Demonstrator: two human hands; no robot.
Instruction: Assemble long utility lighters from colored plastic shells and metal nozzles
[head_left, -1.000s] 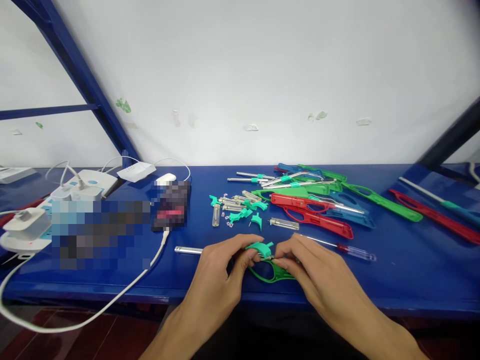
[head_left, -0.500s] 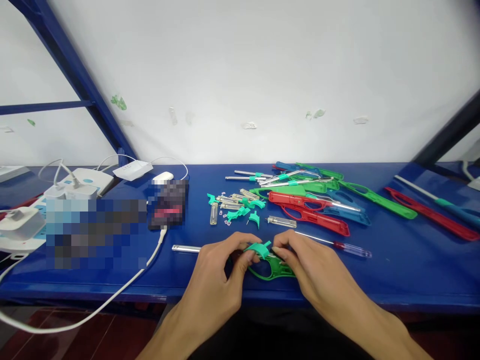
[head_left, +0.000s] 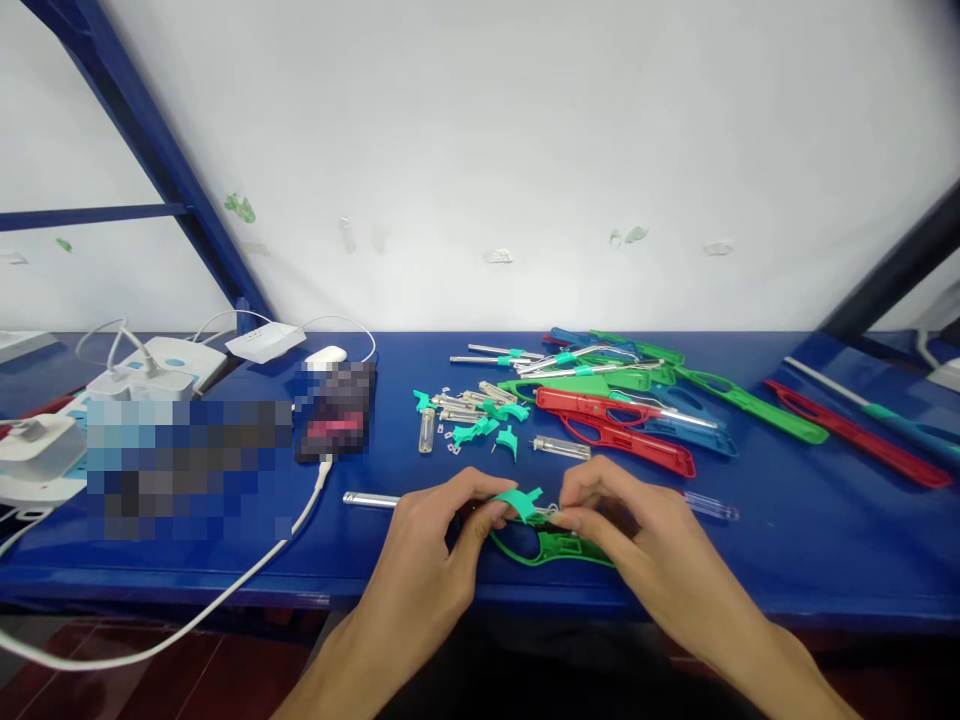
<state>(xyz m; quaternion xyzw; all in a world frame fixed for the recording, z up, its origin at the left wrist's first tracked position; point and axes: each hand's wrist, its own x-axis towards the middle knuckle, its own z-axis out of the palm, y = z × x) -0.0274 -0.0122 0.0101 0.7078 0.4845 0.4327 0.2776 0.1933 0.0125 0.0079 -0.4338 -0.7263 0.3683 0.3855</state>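
Observation:
My left hand point(head_left: 435, 535) and my right hand point(head_left: 637, 535) meet near the front edge of the blue table point(head_left: 787, 540). Between them lies a green plastic handle shell point(head_left: 551, 547). My left fingers pinch a small teal trigger piece point(head_left: 517, 503) at the shell's top. My right fingers are pinched on a small metal part point(head_left: 551, 512) right beside it, too small to name. A silver metal tube point(head_left: 371, 498) sticks out to the left behind my left hand.
Behind the hands lie loose teal triggers and metal bits point(head_left: 469, 415), a red handle shell point(head_left: 615, 428), and green and blue shells point(head_left: 637, 375). A clear-handled screwdriver point(head_left: 709, 507) lies at the right. White chargers point(head_left: 41, 450) and a cable point(head_left: 247, 575) are at the left.
Both hands stay pinched at the same spot. My right hand has shifted a little to the right and covers more of the screwdriver; the green shell shows more beneath it.

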